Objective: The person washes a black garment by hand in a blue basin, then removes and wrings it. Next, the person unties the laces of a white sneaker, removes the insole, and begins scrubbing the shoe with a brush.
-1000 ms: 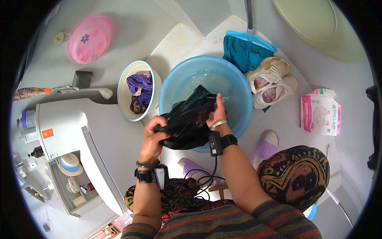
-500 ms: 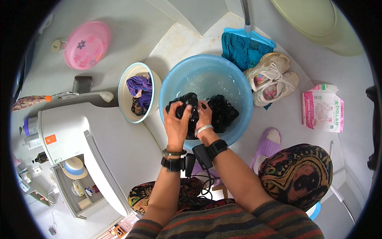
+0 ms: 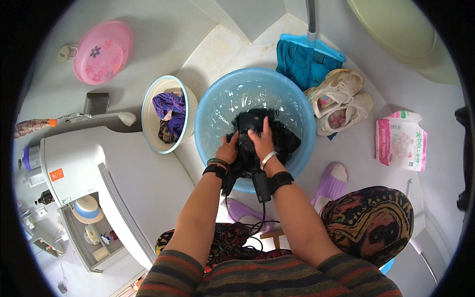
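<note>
A wet black cloth (image 3: 284, 141) lies bunched in the water of a round blue basin (image 3: 205, 91). My left hand (image 3: 227, 150) is closed on the cloth's left side, its fingertips partly hidden at the dark folds. On the other side, my right hand (image 3: 263, 144) grips the cloth, with thumb and forefinger showing on top. Between the two hands a smooth, block-like dark part rises from the bundle; I cannot make out whether it is folded cloth or a separate thing. Both wrists carry black straps with small boxes.
Left of the basin stands a cream bucket (image 3: 146, 111) with purple clothes. White shoes (image 3: 344, 106) and a teal mop (image 3: 302, 62) are at the upper right, a washing powder bag (image 3: 401, 141) farther right. Purple slippers (image 3: 332, 183) lie near my feet; a white appliance (image 3: 143, 168) stands left.
Both hands have moved apart and, with the black bundle, slightly right; the bundle lies lower in the basin. My left hand has slid down off its top to the side. The water ripples more.
</note>
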Demonstrator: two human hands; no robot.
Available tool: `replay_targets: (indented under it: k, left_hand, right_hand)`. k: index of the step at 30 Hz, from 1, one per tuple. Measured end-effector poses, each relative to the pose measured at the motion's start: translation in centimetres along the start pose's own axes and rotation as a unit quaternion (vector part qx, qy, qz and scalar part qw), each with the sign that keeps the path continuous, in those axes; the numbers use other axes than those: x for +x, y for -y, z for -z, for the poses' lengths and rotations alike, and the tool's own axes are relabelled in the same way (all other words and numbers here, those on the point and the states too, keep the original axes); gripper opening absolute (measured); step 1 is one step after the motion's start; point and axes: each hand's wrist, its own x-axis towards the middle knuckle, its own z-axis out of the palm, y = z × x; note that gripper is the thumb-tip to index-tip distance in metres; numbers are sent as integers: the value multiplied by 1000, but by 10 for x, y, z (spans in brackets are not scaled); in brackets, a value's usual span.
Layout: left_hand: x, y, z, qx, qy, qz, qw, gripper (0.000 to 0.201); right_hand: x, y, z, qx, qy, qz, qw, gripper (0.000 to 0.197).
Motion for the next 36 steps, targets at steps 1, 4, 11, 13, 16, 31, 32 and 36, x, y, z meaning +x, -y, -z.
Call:
replay_targets:
  k: [1,4,11,13,16,31,32,36]
  left_hand:
    - [4,-2,0,-38,-18,4,999,72]
    - [6,-13,10,-206,-129,28,970,61]
    - [-125,-27,90,-523,-64,-164,834,24]
    - [-172,-24,116,-489,-71,-158,855,21]
    - [-211,-34,137,-487,-65,-152,858,24]
    - [-96,13,84,-557,-252,-29,791,42]
    - [-93,18,80,-640,-192,24,744,45]
    - [-109,19,83,-773,-41,60,630,45]
  right_hand:
    - [-2,-9,-2,-72,17,-8,997,89]
    - [-1,-16,-2,-57,68,-55,995,91]
    - [-14,46,8,427,35,-202,881,77]
    - [-14,58,7,443,9,-291,848,65]
    - [-16,64,-14,478,64,-289,827,68]
    - [-48,91,-58,254,8,-141,957,52]
    - [-45,89,-53,312,18,-177,933,55]
    - [-29,72,-34,339,14,-152,928,76]
